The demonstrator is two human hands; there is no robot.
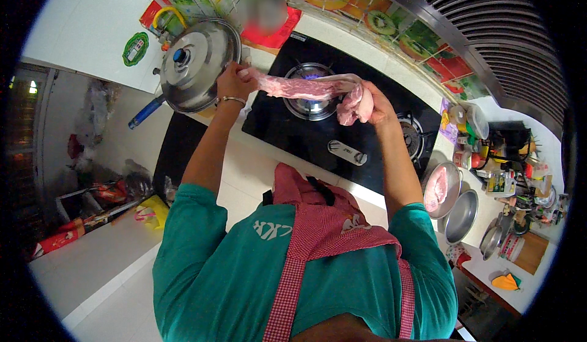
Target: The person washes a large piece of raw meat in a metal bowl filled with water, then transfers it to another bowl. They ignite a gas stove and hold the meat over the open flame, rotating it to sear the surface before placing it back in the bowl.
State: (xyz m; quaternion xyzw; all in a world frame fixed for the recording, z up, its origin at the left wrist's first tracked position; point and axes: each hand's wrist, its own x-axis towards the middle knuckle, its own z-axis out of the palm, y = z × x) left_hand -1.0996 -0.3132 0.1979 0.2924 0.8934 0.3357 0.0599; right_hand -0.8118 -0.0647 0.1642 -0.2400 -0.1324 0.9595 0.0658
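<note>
A long strip of raw pork (302, 88) stretches between my two hands above the left burner (310, 106) of the black gas hob. Blue flame shows at the far side of that burner, behind the meat. My left hand (237, 84) pinches the left end of the strip, close to the rim of a lidded steel wok (199, 67). At the other end, my right hand (380, 105) is closed round the meat, where a thicker piece folds over and hangs down. Some fingers of the right hand are hidden by the pork.
Right of the hob (275, 119), a metal pan (451, 180) holds another piece of raw meat, beside a grey pan (461, 216). Bottles and jars (501, 183) crowd the right counter. A range hood (489, 30) overhangs the back right. The wok's blue handle (147, 111) juts leftward.
</note>
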